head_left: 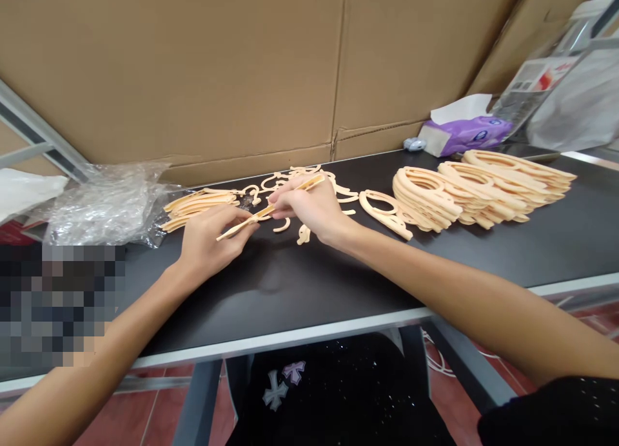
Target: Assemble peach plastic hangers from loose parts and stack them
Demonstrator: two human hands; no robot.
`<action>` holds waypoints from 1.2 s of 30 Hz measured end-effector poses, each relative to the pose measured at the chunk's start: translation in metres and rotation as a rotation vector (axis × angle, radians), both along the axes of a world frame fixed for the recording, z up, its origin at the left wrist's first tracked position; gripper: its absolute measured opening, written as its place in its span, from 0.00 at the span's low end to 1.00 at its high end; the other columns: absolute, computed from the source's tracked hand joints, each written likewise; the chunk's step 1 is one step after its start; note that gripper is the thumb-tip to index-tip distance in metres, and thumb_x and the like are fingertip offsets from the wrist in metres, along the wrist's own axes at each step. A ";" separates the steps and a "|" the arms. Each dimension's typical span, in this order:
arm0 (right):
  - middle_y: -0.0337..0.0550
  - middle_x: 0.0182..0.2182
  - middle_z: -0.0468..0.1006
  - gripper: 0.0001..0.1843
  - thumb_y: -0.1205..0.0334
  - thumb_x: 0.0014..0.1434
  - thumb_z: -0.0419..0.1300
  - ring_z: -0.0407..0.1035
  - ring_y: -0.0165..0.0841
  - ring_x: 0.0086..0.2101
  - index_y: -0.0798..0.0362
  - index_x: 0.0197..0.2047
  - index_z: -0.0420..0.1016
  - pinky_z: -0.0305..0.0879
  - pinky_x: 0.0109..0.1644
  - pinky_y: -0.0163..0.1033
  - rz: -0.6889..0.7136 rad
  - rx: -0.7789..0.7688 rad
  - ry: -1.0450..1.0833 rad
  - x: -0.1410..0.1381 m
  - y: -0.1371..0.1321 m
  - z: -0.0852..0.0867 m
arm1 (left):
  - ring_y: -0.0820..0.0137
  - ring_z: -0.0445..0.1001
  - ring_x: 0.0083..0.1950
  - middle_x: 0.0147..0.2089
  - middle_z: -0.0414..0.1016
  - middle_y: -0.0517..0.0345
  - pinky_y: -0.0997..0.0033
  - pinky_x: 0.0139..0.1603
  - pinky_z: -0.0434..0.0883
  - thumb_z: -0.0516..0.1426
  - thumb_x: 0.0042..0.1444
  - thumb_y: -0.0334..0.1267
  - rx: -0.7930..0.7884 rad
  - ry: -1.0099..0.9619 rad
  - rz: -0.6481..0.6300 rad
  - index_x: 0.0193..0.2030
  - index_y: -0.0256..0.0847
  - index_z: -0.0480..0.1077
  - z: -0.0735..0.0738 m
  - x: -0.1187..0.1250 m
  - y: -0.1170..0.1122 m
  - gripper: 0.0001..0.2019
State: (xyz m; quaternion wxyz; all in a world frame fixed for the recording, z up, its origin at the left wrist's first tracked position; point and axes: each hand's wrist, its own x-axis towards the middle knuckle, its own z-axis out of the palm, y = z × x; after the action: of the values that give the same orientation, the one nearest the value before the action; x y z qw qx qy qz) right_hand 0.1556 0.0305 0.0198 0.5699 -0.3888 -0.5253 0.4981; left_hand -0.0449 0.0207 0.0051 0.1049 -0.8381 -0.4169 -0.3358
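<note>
The left hand (207, 243) and right hand (309, 207) each pinch an end of one thin strip (268, 209), held just above the table (290, 285), left of the stacked rings (425, 198). Uneven bending force could snap it.

A pixelated block (58, 304) hides the table's near left; the right hand (309, 207) covers the strip's (271, 209) middle.
</note>
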 end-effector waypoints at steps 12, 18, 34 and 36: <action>0.46 0.28 0.81 0.07 0.76 0.50 0.58 0.81 0.33 0.32 0.58 0.32 0.73 0.79 0.48 0.36 0.059 -0.283 0.477 0.009 0.005 0.008 | 0.60 0.78 0.53 0.52 0.80 0.48 0.59 0.59 0.72 0.54 0.67 0.44 0.045 -0.028 0.052 0.55 0.40 0.72 -0.004 -0.003 0.003 0.15; 0.45 0.27 0.81 0.10 0.78 0.54 0.58 0.81 0.34 0.31 0.58 0.40 0.72 0.80 0.42 0.34 0.199 -0.338 0.465 0.001 -0.007 0.008 | 0.61 0.77 0.53 0.50 0.80 0.46 0.61 0.57 0.71 0.49 0.70 0.43 -0.004 -0.053 0.010 0.49 0.38 0.70 -0.012 0.003 -0.001 0.13; 0.41 0.31 0.81 0.10 0.55 0.64 0.58 0.78 0.31 0.34 0.52 0.35 0.72 0.73 0.39 0.34 -0.374 0.126 0.024 0.037 0.026 0.010 | 0.70 0.73 0.33 0.33 0.75 0.58 0.71 0.40 0.70 0.46 0.70 0.40 -0.101 -0.206 0.062 0.37 0.43 0.66 -0.010 0.000 -0.001 0.12; 0.40 0.30 0.81 0.09 0.57 0.63 0.58 0.77 0.30 0.34 0.52 0.34 0.72 0.73 0.43 0.36 -0.414 0.211 -0.052 0.041 0.028 0.012 | 0.70 0.74 0.34 0.34 0.76 0.57 0.71 0.40 0.70 0.46 0.70 0.40 -0.115 -0.220 0.069 0.38 0.43 0.67 -0.011 -0.001 0.000 0.13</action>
State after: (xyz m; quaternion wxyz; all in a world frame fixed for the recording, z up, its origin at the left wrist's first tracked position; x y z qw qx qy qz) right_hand 0.1961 0.0580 0.0316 0.6838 -0.4393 -0.4978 0.3027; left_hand -0.0455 0.0208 -0.0055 0.0218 -0.7860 -0.4733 -0.3972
